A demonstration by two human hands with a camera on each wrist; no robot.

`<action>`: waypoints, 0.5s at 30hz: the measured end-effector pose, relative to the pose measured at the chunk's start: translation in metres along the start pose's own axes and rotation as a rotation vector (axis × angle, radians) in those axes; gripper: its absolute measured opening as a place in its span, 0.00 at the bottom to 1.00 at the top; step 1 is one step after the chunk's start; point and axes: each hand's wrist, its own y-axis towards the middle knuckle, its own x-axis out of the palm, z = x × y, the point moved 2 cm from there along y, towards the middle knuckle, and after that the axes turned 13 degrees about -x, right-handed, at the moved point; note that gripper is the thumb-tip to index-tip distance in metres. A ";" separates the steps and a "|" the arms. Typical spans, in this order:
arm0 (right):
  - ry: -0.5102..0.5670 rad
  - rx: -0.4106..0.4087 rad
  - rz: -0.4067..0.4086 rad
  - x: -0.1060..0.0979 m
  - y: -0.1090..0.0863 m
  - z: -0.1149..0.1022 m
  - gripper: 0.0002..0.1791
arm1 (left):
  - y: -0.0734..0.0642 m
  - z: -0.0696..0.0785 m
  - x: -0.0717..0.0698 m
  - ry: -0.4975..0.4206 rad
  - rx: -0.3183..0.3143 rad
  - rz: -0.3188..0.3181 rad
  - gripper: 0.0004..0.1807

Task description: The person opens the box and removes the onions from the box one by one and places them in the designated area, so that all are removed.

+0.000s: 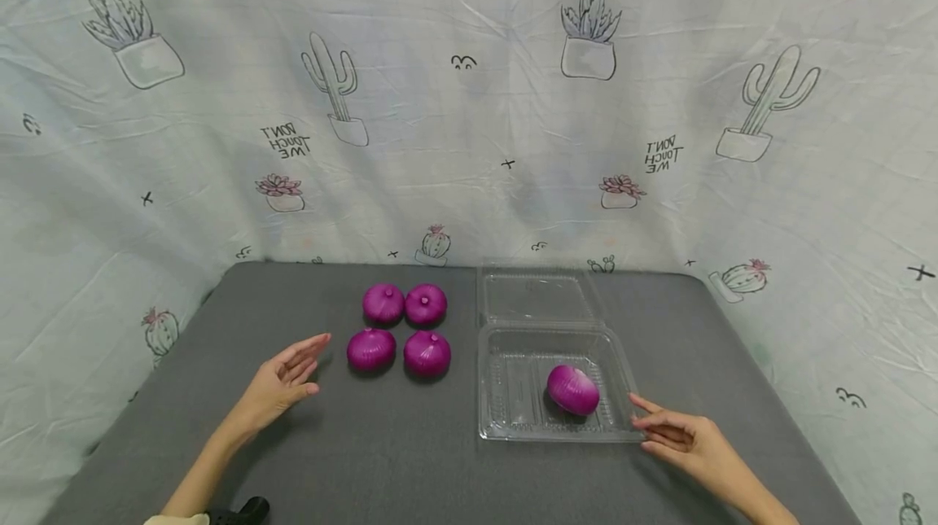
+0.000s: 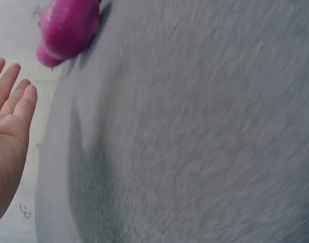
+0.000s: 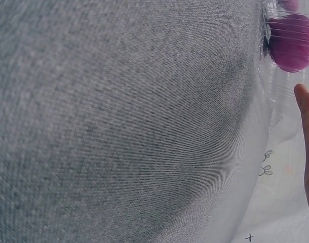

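Several red onions sit on the grey table in two rows, such as the front-left onion and the back-right onion. My left hand hovers left of them, fingers extended and holding nothing; the left wrist view shows its palm and a blurred onion beyond the fingertips. A clear plastic container stands to the right with one onion lying on its side inside. At the container's front right corner is my right hand, its nearly straight fingers at the rim; whether they touch it is unclear.
The container's clear lid is hinged at the back and lies folded open toward the curtain. A pale curtain printed with cactus drawings hangs behind and around the grey table. A black strap circles the left wrist.
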 end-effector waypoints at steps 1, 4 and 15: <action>-0.001 -0.002 0.001 0.000 0.000 0.000 0.14 | 0.000 0.002 0.003 -0.005 0.001 -0.009 0.36; -0.004 -0.005 0.004 -0.001 0.000 0.000 0.14 | -0.001 0.009 0.010 0.024 0.002 -0.017 0.34; 0.010 0.019 0.002 -0.003 0.000 0.001 0.13 | 0.001 0.036 0.046 0.136 0.095 0.013 0.28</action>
